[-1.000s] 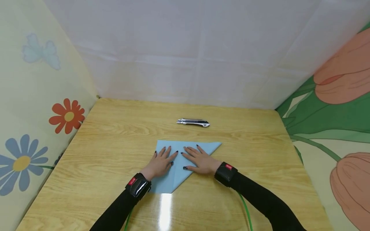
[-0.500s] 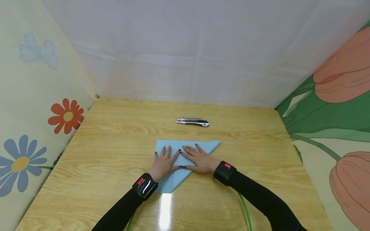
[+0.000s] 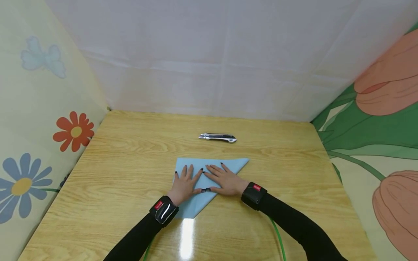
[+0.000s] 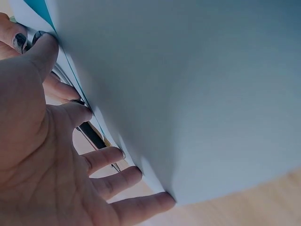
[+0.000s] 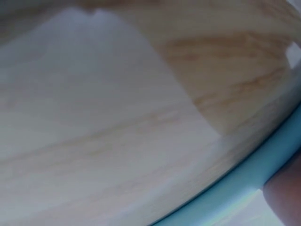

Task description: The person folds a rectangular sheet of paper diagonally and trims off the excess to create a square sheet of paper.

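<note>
A folded sheet of light blue paper [image 3: 192,206] lies on the wooden table, its right side tapering to a point. My left hand [image 3: 183,185] rests on its left half with fingers spread. On the right half lies my right hand [image 3: 226,182], also spread out. The two thumbs meet near the middle of the sheet. In the left wrist view, fingertips [image 4: 160,201] of the left hand touch the pale paper surface [image 4: 211,103]. The right wrist view catches a blue folded edge [image 5: 225,193] and a bit of the right hand [image 5: 287,193].
Beyond the paper lies a utility knife [image 3: 217,137] on the wooden table [image 3: 130,145]. A white cloth [image 3: 209,65] hangs behind the table. Printed floral panels stand at the left [image 3: 32,108] and right [image 3: 375,145]. Green cables [image 3: 278,235] trail from the wristbands.
My left hand has shifted slightly right over the paper, and its thumb has come to meet the right thumb. The right hand stays in place on the paper.
</note>
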Tool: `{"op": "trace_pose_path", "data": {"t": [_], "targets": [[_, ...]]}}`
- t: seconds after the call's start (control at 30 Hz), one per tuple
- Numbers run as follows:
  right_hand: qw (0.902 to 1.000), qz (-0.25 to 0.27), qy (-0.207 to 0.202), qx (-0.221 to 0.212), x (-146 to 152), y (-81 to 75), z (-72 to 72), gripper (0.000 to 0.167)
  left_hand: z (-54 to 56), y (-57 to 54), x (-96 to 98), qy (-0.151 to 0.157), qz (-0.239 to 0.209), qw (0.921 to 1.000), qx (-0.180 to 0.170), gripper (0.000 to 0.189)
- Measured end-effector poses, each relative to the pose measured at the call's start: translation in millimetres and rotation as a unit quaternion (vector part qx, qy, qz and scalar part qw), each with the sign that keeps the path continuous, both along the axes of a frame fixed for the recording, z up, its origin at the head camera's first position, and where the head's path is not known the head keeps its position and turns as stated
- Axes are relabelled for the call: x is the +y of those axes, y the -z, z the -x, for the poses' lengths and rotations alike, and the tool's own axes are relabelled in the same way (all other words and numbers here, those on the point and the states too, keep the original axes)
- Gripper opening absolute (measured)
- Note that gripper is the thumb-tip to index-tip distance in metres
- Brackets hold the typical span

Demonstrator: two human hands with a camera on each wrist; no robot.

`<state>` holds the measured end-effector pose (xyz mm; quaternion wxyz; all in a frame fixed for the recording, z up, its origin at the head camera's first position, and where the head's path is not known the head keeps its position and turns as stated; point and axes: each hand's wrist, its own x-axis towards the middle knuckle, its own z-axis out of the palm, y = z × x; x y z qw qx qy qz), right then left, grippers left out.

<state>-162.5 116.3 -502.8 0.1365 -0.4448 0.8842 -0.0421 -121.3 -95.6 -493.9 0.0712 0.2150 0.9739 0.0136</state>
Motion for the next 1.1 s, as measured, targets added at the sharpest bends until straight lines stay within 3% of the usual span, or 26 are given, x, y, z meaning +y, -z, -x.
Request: {"op": "trace_pose_path", "data": {"t": [0.33, 0.6, 0.8, 1.1], "targets": [[0.9998, 0.012, 0.007, 0.017, 1.0, 2.5, 0.2, 0.060, 0.8, 0.9, 1.5, -0.002, -0.005, 1.0000, -0.006, 0.068], [0.9929, 0.051, 0.107, -0.002, 31.6, 2.2, -10.2, 0.057, 0.3, 0.6, -1.8, -0.005, -0.025, 0.9996, -0.009, 0.067], [0.9851, 0.081, 0.152, 0.001, 53.7, 1.0, -16.3, 0.056, 0.0, 2.4, -3.7, -0.004, -0.026, 0.9996, -0.004, 0.066], [0.9821, 0.130, 0.136, -0.003, 63.0, 3.4, -21.0, 0.056, 1.0, 2.9, -1.4, 0.000, -0.032, 0.9994, -0.016, 0.068]]}}
